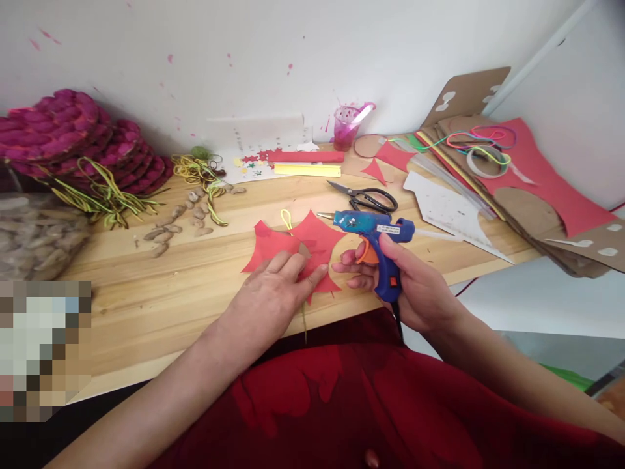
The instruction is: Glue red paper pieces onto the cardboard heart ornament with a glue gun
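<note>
My left hand [273, 286] lies over overlapping red star-shaped paper pieces [316, 231], pressing them on the table with its fingers and thumb apart. Under the fingertips shows a small brown piece [304, 250], partly hidden. A yellow cord loop [286, 220] sticks out past the paper's far edge, and a thin strand hangs below on the near side. In my right hand [424, 290] is a blue glue gun [388, 264], gripped by its handle with fingers near the orange trigger. Its metal nozzle points left, above the red paper's upper right edge.
Black-handled scissors [374, 198] lie just beyond the glue gun. Peanuts [168, 229] and cord bundles [105, 195] are at left, beside pink woven stacks [63, 133]. A stained cup [346, 127] stands by the wall. Cardboard [530, 212] and red sheets [551, 176] fill the right side.
</note>
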`<state>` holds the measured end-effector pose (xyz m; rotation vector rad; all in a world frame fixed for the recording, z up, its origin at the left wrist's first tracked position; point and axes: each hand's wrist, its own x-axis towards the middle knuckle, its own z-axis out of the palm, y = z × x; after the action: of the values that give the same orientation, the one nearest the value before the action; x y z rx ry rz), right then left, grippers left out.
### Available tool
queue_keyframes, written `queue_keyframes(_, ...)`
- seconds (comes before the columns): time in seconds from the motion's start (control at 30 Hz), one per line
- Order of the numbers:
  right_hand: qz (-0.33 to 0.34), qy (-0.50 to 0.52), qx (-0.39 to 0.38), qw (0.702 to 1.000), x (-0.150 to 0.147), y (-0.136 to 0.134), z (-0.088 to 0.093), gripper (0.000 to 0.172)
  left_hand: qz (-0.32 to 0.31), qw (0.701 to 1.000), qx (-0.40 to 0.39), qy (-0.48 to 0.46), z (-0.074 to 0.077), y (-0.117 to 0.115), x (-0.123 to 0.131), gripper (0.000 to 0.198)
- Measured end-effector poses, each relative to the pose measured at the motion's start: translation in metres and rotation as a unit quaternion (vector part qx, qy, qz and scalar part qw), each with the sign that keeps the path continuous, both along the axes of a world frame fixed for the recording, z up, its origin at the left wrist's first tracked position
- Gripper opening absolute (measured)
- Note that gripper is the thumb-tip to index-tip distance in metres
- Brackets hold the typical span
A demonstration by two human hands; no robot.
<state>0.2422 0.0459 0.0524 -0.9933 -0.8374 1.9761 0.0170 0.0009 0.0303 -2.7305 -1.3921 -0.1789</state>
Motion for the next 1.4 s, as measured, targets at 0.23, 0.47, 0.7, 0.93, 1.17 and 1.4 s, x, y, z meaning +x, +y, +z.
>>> queue_keyframes(0.23, -0.034, -0.014, -0.02, 0.999, -0.004, 0.002, -0.004, 0.024, -0.026, 0.998, -0.013, -0.048, -0.006, -0.001, -0.01, 0.047)
queue_keyframes(0.47, -0.032, -0.014, -0.014, 0.999, -0.008, 0.003, -0.002, 0.024, -0.031, 0.995, -0.036, -0.087, -0.011, -0.007, -0.015, 0.055)
queue_keyframes(0.7, -0.042, -0.03, -0.009, 0.999, -0.004, 0.006, -0.002, 0.027, -0.031, 0.975, -0.036, -0.217, -0.024, -0.008, -0.024, 0.057)
queue_keyframes(0.93, -0.016, -0.026, 0.016, 0.999, -0.01, 0.009, -0.003, 0.027, 0.012, 0.951, -0.03, -0.307, -0.015, -0.016, -0.022, 0.05)
queue_keyframes(1.17, 0.014, -0.063, 0.032, 0.997, -0.029, 0.017, -0.008, 0.025, -0.027, 0.992, -0.055, -0.115, -0.005, -0.02, -0.018, 0.072)
queue_keyframes(1.4, 0.018, -0.079, 0.027, 0.996, -0.034, 0.021, -0.013, 0.025, -0.049, 0.995, -0.076, -0.036, 0.009, -0.018, -0.01, 0.078)
